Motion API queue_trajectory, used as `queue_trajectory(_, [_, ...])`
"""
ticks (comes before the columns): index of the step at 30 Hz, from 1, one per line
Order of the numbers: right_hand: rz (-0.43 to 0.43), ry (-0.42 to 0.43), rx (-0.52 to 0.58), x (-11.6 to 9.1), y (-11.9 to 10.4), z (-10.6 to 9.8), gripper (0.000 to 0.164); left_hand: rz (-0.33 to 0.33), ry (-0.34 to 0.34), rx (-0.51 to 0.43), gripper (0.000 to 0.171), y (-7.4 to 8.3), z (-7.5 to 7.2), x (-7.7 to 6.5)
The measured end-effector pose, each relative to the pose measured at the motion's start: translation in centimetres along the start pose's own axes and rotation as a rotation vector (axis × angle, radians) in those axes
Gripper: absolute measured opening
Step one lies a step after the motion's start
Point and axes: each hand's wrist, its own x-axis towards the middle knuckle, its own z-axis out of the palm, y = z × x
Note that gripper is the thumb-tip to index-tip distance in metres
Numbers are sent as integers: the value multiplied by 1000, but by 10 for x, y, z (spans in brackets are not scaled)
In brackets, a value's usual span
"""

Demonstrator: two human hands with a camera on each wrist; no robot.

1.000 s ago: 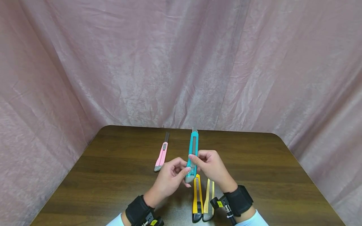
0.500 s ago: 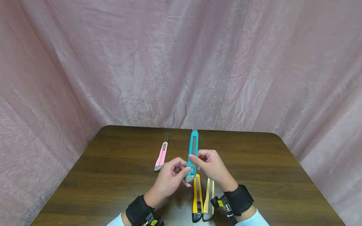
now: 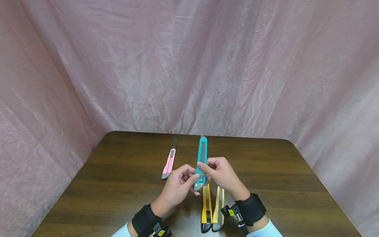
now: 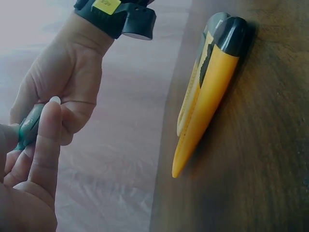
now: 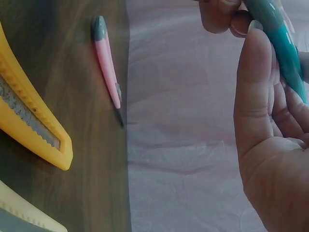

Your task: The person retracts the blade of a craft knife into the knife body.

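Note:
Both hands hold a teal utility knife (image 3: 202,149) above the table, its snap-off blade pointing away and a short tip showing at the front. My left hand (image 3: 177,187) pinches the grey rear end with the thumb on top. Further up the handle, my right hand (image 3: 223,174) pinches it, thumb near the slider. In the right wrist view the teal handle (image 5: 288,58) lies between the fingers of the two hands. Below them on the table are a yellow utility knife (image 3: 206,207) and a pale yellow one (image 3: 218,210), side by side.
Left of the hands a pink utility knife (image 3: 168,164) lies on the brown wooden table (image 3: 118,171), with its blade extended toward the far edge. A pink curtain (image 3: 183,65) hangs behind and around the table.
Slightly less blade shows at the front of the teal utility knife, and its front end has shifted a touch left. Both hands keep nearly the same place. The utility knives on the table stay put.

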Motion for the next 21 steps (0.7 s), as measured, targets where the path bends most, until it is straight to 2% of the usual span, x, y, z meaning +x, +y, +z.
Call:
queue_trajectory(10, [-54,14,5,0,2,3,22,-27,15,10,17,2,0,0])
queue_trajectory(18, [36,4,22,-1,-2,1,27,-23,19,22,17,2,0,-1])
queue_trajectory(21, [41,-2,1,-1,-2,1,27,-26,23,16,17,2,0,-1])
